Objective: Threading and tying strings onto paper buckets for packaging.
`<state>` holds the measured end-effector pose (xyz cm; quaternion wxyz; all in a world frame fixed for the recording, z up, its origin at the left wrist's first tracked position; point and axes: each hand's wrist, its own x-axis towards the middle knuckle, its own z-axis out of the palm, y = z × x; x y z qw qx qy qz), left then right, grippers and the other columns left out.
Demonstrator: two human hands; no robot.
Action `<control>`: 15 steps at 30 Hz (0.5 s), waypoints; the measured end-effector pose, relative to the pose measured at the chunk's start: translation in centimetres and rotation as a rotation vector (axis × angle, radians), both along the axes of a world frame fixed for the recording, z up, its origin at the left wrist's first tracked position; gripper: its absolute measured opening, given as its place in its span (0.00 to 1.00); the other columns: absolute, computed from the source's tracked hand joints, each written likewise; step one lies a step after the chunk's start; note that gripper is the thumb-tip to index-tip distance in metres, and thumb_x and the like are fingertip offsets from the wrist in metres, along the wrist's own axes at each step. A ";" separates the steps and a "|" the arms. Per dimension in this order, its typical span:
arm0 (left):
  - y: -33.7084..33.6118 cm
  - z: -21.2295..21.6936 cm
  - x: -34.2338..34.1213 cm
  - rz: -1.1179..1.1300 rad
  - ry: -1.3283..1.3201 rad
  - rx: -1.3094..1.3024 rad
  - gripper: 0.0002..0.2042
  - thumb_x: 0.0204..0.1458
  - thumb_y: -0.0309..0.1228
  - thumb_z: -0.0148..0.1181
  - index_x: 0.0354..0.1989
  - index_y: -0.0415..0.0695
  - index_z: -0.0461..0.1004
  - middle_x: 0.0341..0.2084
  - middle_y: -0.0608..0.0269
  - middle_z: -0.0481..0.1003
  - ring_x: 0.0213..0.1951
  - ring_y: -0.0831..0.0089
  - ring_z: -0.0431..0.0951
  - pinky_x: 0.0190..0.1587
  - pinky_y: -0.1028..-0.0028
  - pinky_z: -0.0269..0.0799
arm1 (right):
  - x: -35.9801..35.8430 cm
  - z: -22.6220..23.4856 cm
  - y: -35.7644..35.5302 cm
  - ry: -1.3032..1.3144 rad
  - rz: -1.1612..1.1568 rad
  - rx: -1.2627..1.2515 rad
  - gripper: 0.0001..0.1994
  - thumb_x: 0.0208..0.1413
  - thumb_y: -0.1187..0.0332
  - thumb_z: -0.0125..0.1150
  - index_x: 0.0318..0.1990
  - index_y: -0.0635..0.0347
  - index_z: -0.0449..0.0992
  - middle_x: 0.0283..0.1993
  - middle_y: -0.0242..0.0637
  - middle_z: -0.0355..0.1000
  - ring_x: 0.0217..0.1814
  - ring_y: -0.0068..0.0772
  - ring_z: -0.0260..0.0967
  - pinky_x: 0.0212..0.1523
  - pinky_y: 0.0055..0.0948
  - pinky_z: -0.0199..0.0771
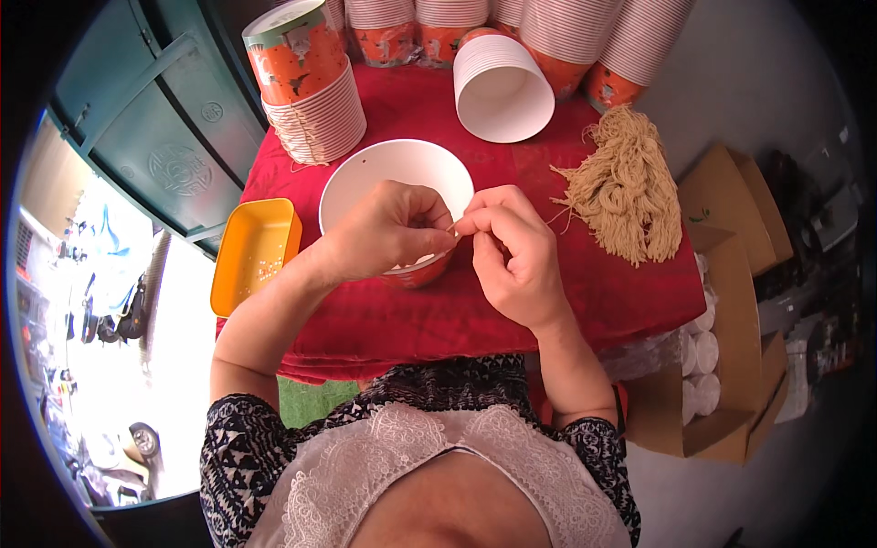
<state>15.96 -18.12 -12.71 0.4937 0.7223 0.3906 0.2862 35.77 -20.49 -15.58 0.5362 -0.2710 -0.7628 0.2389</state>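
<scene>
A white-lined paper bucket (354,196) stands upright on the red cloth, with a small hole near its far rim. Over its near rim, my left hand (393,230) and my right hand (517,256) meet, thumbs and forefingers pinched together. Between their fingertips shows a bit of thin tan string (455,232); most of it is hidden. To the right lies a loose bundle of tan string (634,187). A yellow tray (248,239) with small pale beads sits beside my left forearm.
Stacked orange-and-white paper buckets (315,114), with strings hanging down the side, stand at the back left. Another paper bucket (504,89) lies tipped on its side. More stacks (557,36) line the table's far edge. An open cardboard box (744,320) holds white rolls on the right.
</scene>
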 end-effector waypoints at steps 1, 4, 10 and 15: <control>0.1 0.0 -0.1 -0.013 -0.037 -0.024 0.04 0.51 0.24 0.63 0.30 0.36 0.77 0.22 0.70 0.74 0.24 0.85 0.70 0.25 0.80 0.66 | 0.0 0.0 -0.2 -0.062 -0.119 0.047 0.08 0.47 0.86 0.55 0.35 0.70 0.74 0.38 0.42 0.69 0.37 0.35 0.71 0.33 0.27 0.73; 0.3 -0.1 -0.2 -0.038 -0.094 -0.088 0.03 0.52 0.23 0.62 0.30 0.36 0.76 0.21 0.70 0.74 0.23 0.85 0.69 0.24 0.80 0.64 | -0.3 -0.1 -0.5 -0.081 -0.130 0.041 0.08 0.47 0.85 0.59 0.36 0.69 0.73 0.38 0.42 0.68 0.36 0.36 0.71 0.33 0.30 0.73; 0.6 -0.2 -0.2 -0.058 -0.117 -0.113 0.03 0.53 0.21 0.61 0.31 0.35 0.75 0.21 0.68 0.73 0.22 0.84 0.69 0.23 0.81 0.63 | -0.9 -1.6 0.2 -0.025 -0.125 0.047 0.07 0.47 0.84 0.61 0.33 0.68 0.71 0.38 0.43 0.68 0.34 0.38 0.71 0.30 0.31 0.71; 0.8 -0.1 -0.1 -0.051 -0.160 -0.160 0.03 0.53 0.21 0.60 0.31 0.34 0.74 0.21 0.66 0.73 0.23 0.83 0.70 0.23 0.81 0.64 | -1.4 -1.7 -0.4 -0.027 -0.184 0.109 0.07 0.46 0.85 0.61 0.32 0.67 0.71 0.36 0.41 0.67 0.32 0.35 0.69 0.30 0.29 0.70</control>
